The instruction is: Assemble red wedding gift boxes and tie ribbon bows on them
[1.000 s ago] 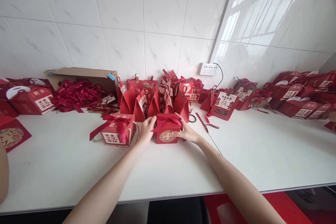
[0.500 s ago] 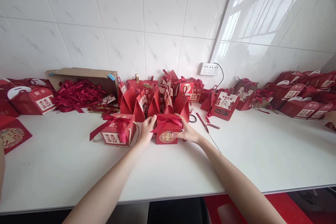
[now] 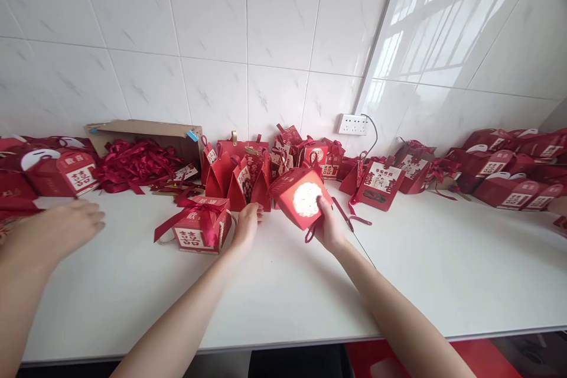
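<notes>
In my right hand [image 3: 330, 225] is a red gift box [image 3: 296, 196], lifted and tilted above the table, its round gold emblem glaring in the light. The thumb presses on the box's front; a dark red cord loop hangs below it. My left hand [image 3: 248, 225] is apart from the box, its fingers loosely bent with nothing seen in them. Just left of that hand stands another red gift box [image 3: 198, 227] with a satin bow, rope handles and a white character panel. Behind my hands are several pointed red boxes [image 3: 217, 180].
Another person's hand [image 3: 66, 230] reaches in from the left. A cardboard carton [image 3: 146, 127] spills dark red ribbons [image 3: 137, 165]. Red boxes are piled at the right [image 3: 500, 189] and left [image 3: 59, 171]. A power strip [image 3: 352, 124] is on the wall; a flat windowed box [image 3: 381, 184] leans nearby.
My left hand has let go of the box. My right hand has lifted and tilted it, turning its bow out of sight. Another person's hand has come in at the left.
</notes>
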{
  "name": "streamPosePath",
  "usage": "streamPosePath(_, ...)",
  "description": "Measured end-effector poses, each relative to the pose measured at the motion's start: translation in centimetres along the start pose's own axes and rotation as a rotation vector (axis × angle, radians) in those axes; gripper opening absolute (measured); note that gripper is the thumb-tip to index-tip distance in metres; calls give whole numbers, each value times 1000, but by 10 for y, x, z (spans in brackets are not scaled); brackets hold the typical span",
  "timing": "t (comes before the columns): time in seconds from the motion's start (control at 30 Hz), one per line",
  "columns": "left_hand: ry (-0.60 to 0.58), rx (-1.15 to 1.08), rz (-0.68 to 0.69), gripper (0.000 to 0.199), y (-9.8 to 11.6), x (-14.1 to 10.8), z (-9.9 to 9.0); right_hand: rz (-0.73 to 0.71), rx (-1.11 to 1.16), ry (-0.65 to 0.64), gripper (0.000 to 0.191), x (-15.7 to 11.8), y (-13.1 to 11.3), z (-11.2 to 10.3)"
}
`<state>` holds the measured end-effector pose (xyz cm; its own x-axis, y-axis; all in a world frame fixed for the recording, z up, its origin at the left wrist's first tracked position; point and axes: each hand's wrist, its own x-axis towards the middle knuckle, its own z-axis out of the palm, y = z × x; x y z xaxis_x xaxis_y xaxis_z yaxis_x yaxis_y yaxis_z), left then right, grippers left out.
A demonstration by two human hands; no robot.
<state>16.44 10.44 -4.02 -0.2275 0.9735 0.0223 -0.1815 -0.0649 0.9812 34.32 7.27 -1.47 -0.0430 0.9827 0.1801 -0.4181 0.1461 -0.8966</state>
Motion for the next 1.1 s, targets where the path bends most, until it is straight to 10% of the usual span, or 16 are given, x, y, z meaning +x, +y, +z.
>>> streamPosePath(0.17, -120, -1, -16, 30, -2, -5, 4, 312, 246, -47, 54, -7, -11, 6)
streamPosePath(0.5, -146, 4, -9, 26, 1, -11, 5, 248, 182, -37, 58, -5, -9, 4)
streamPosePath(0.8, -174, 9, -10, 19, 1, -10, 5, -646, -815, 76, 89, -11, 5, 3)
streamPosePath(1.1, -195, 29, 33, 21, 1, -12, 6, -720, -989, 67, 86, -7, 8, -1)
